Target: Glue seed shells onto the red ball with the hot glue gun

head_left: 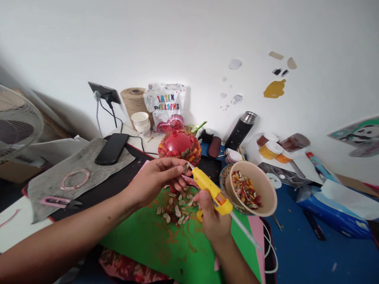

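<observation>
With the left hand [154, 179] pinching a shell [185, 168] and the right hand [211, 217] gripping the glue gun [211, 191], a small, steady dab seems best.

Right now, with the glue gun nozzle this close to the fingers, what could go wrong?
1. The glue gun has its nozzle against the shell pinched in the fingertips of the left hand; glue could burn them.
2. The red balloon lies just behind the nozzle; a touch might pop it.
3. The right hand crowds the tilted bowl, which could spill.
</observation>
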`<act>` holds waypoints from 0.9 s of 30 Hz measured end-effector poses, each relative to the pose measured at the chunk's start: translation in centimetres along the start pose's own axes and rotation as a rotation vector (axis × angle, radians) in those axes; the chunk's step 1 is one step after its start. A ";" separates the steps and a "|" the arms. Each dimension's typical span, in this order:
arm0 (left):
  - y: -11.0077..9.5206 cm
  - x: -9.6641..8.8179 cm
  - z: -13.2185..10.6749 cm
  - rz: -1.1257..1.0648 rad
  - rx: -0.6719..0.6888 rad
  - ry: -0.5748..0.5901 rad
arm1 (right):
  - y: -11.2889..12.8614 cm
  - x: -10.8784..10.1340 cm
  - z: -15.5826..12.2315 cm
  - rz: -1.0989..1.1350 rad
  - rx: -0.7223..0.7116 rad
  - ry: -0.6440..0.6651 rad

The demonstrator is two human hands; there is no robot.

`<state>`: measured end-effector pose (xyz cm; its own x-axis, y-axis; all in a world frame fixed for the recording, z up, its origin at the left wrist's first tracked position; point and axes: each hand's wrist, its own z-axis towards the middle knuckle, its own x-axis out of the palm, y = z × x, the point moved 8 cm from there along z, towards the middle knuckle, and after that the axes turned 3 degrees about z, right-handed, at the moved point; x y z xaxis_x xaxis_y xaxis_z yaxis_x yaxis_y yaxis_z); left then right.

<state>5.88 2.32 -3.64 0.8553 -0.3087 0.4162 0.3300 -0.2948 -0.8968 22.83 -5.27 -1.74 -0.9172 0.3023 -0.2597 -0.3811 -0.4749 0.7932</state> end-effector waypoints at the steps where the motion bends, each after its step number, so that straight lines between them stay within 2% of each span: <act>1: -0.1 0.0 0.0 0.006 0.010 0.002 | 0.0 0.0 0.0 -0.004 0.000 -0.002; 19: -0.8 -0.3 -0.2 0.228 0.104 -0.004 | 0.1 0.2 0.0 -0.037 -0.001 0.019; 27: -1.0 -0.3 -0.2 0.257 0.113 -0.008 | 0.1 0.2 0.1 -0.064 0.019 0.031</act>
<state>5.22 2.49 -2.82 0.9197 -0.3526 0.1725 0.1441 -0.1055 -0.9839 22.64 -5.16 -1.70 -0.8944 0.3055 -0.3268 -0.4369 -0.4397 0.7847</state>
